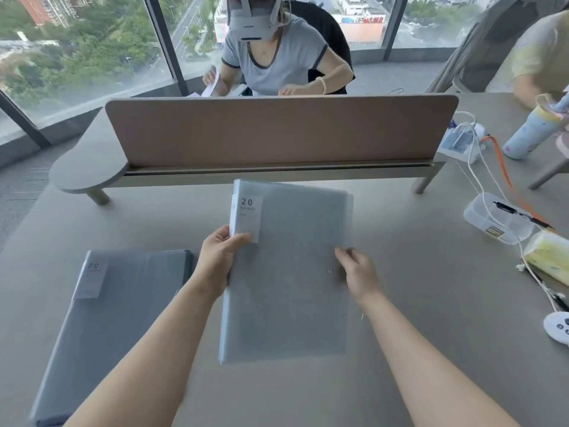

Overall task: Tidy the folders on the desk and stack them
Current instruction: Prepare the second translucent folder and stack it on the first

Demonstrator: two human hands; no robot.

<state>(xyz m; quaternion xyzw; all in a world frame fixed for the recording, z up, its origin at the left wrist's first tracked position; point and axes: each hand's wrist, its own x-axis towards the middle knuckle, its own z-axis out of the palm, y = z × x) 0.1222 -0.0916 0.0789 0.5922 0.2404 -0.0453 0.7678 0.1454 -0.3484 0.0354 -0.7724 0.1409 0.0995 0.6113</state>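
Observation:
A translucent grey-blue folder [289, 291] with a white "20 pockets" label lies in the middle of the desk, slightly tilted. My left hand [217, 260] grips its left spine edge, thumb on the label. My right hand [358, 272] rests on its right side, fingers curled at the cover's edge; whether they pinch the cover I cannot tell. A darker grey folder [123, 306] of the same kind lies flat at the left, apart from both hands.
A pink-brown divider screen [277, 131] crosses the desk behind the folders, a person seated beyond it. At the right are a clear plastic box [495, 221], cables, a yellow tissue pack [551, 257], a white controller [557, 326] and a bottle [532, 131].

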